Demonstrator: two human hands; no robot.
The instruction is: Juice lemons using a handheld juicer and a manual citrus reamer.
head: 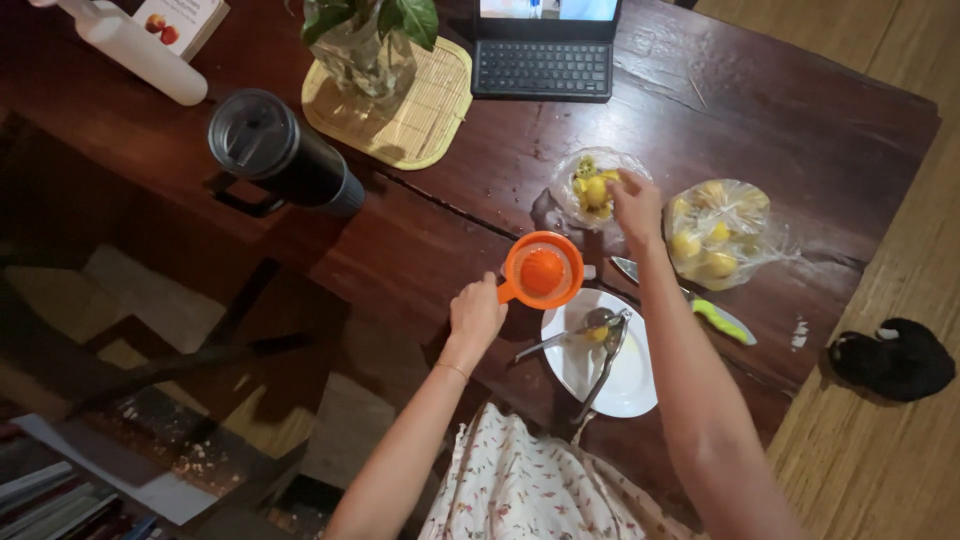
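At the near table edge, the left hand [476, 312] grips the orange juicer [541, 270] by its handle. Just beyond, to the right, the right hand [634, 205] pinches small yellow fruit [594, 190] in a clear bag [570, 205], nearer it than the left.

Juicer [542, 270] btwn plate [625, 385] & bowl [590, 190], bag [718, 232] right.

white bottle [140, 48] and laptop [545, 45] cut off by top edge
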